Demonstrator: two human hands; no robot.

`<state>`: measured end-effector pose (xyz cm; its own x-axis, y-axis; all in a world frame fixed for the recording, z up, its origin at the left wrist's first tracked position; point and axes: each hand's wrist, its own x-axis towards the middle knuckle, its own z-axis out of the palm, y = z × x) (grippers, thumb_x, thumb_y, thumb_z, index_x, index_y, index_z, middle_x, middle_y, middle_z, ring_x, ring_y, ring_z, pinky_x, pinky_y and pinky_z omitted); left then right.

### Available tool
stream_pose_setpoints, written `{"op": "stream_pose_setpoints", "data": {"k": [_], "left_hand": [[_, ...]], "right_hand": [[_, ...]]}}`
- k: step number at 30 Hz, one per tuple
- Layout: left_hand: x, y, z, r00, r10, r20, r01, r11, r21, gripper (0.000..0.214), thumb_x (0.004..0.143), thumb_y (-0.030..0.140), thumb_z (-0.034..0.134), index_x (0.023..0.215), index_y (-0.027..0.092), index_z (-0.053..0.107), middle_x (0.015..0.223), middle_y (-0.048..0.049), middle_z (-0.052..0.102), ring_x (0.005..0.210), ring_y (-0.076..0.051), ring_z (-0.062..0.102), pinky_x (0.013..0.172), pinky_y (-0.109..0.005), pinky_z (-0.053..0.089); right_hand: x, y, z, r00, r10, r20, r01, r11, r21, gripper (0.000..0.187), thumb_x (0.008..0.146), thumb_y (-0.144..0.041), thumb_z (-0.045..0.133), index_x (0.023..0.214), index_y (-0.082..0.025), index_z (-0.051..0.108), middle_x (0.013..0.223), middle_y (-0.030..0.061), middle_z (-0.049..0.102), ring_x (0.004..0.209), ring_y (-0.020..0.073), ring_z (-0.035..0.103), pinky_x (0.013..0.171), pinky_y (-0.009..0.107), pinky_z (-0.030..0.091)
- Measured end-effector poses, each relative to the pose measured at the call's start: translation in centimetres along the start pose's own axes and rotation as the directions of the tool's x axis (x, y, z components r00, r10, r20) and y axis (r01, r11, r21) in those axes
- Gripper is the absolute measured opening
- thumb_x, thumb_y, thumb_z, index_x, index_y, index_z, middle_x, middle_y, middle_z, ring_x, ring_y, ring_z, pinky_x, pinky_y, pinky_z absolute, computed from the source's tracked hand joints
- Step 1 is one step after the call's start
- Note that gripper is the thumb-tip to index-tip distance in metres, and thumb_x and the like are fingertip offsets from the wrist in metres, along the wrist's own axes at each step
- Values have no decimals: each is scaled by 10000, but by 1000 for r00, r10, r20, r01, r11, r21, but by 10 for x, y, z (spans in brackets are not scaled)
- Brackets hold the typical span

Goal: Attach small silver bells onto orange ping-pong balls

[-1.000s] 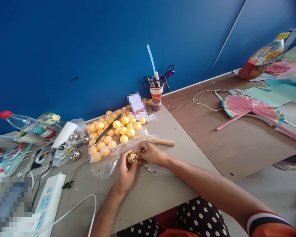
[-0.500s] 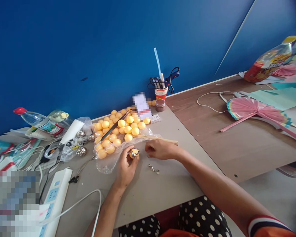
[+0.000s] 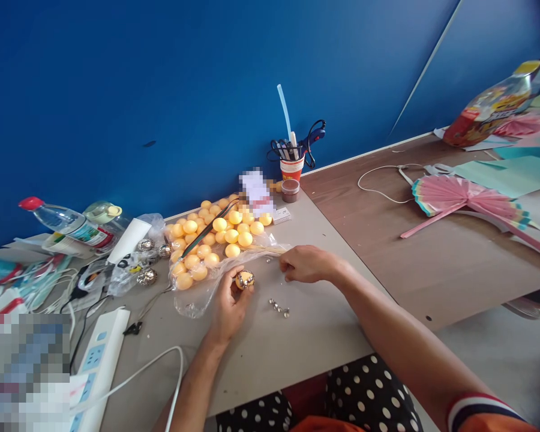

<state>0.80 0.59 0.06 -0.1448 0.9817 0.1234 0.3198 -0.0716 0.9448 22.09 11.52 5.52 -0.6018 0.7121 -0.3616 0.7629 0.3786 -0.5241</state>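
My left hand (image 3: 232, 303) is closed around an orange ping-pong ball (image 3: 243, 280) partly covered with shiny silvery pieces. My right hand (image 3: 309, 264) is to the right of the ball, low over the table, with its fingers curled together. Its fingertips point down, and whatever is in them, if anything, is hidden. Between and below my hands lies a small row of silvery metal pieces (image 3: 279, 308). Beyond my hands, several plain orange balls (image 3: 232, 250) rest in and on a clear plastic bag (image 3: 192, 304), with dark tweezers (image 3: 208, 229) across them.
On the left are a power strip (image 3: 98, 360), cables, a red-capped bottle (image 3: 74, 222) and several silver-covered balls (image 3: 146, 276). A paper cup (image 3: 292, 168) with pens stands by the blue wall, behind a small round tub (image 3: 290, 191). A pink paper fan (image 3: 450, 198) lies right.
My right hand has moved to the right, away from the ball. My left hand still holds the ball in nearly the same place. The view has shifted slightly.
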Motion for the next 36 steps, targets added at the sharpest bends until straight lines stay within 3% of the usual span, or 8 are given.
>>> {"op": "stream_pose_setpoints", "data": {"k": [4, 7, 11, 17, 26, 36], "left_hand": [[0, -2, 0, 1000, -8, -13, 8, 1000, -9, 414, 822, 356, 643, 1189, 188, 548, 1044, -85, 627, 913, -195, 637, 820, -340, 531], [0, -3, 1, 1000, -7, -6, 6, 1000, -16, 418, 813, 358, 653, 1183, 187, 557, 1019, -83, 640, 896, -192, 638, 816, -335, 530], [1, -5, 1, 1000, 3, -7, -4, 1000, -22, 421, 806, 372, 658, 1175, 190, 566, 998, -79, 645, 876, -193, 640, 801, -337, 536], [1, -6, 1, 999, 31, -27, -31, 999, 10, 424, 796, 374, 670, 1164, 183, 580, 1010, -86, 651, 888, -202, 646, 807, -343, 536], [5, -5, 1, 994, 99, -53, -96, 994, 58, 378, 797, 336, 663, 1137, 183, 594, 985, -88, 658, 886, -212, 648, 790, -346, 538], [13, -15, 0, 998, 38, -41, -40, 998, -58, 397, 790, 369, 643, 1135, 182, 580, 969, -79, 662, 734, -184, 643, 729, -357, 550]], "right_hand": [[-10, -5, -5, 995, 18, 101, 2, 980, -197, 75, 724, -227, 687, 790, -194, 672, 805, 67, 685, 777, 232, 628, 619, 277, 359], [-16, -10, -9, 991, 88, 98, -52, 945, -324, 111, 754, -220, 637, 845, -167, 670, 833, 86, 688, 799, 234, 639, 642, 279, 382], [-14, -7, -11, 995, 80, 65, -64, 972, -227, 181, 786, -314, 624, 929, -208, 656, 904, 59, 693, 841, 224, 635, 631, 267, 375], [-3, 3, -7, 991, 121, -61, -130, 976, -175, 173, 830, -352, 556, 865, -209, 647, 917, 60, 692, 829, 213, 626, 569, 262, 323], [8, 6, -6, 987, 133, -90, -140, 987, -78, 239, 862, -355, 521, 828, -191, 691, 895, 60, 715, 764, 166, 623, 546, 233, 328], [-6, -13, -13, 975, 191, -110, -199, 978, -68, 234, 854, -309, 509, 855, -182, 706, 921, 80, 708, 746, 175, 617, 544, 235, 351]]}}
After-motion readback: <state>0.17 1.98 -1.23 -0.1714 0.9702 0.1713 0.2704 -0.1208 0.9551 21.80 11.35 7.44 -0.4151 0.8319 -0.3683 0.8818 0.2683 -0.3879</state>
